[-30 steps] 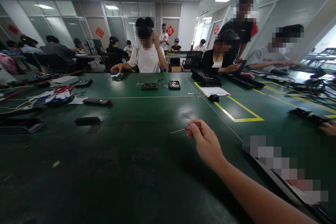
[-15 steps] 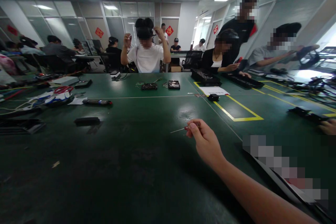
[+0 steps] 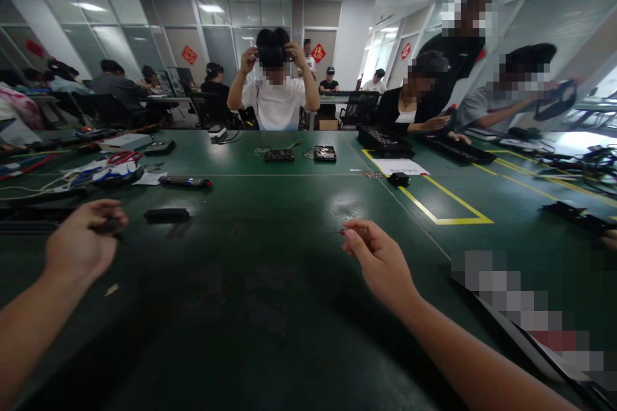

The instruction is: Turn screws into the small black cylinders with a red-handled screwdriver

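Our right grip [image 3: 383, 260], seen from the head camera, is pinching a small screwdriver [image 3: 362, 232] by its reddish handle, thumb against the curled fingers. We hold the screwdriver just above the green surface [image 3: 231, 347], its thin shaft pointing left and only faintly visible.

Our left grip [image 3: 80, 244] is closed around a small dark piece [image 3: 110, 227], too blurred for us to name, well apart from the screwdriver. Behind that grip lies a long black tray [image 3: 29, 221], partly hidden by it, and just to its right sits a black block [image 3: 166, 215]. Nearer to us, a pale scrap [image 3: 112, 290] lies on the surface.

Farther off on the left, we see a dark pen-shaped tool [image 3: 186, 182] with a red end, near a tangle of cables and a white box [image 3: 125, 142]. Two flat dark boxes [image 3: 325, 153] lie side by side, apart, beyond our right grip. To the right of them, a white sheet [image 3: 402, 167] overlaps yellow tape [image 3: 465, 221], with a small black cube [image 3: 398, 178] just in front of it.

Across from us, a person in a white shirt [image 3: 277, 106] raises both hands to a black headset.
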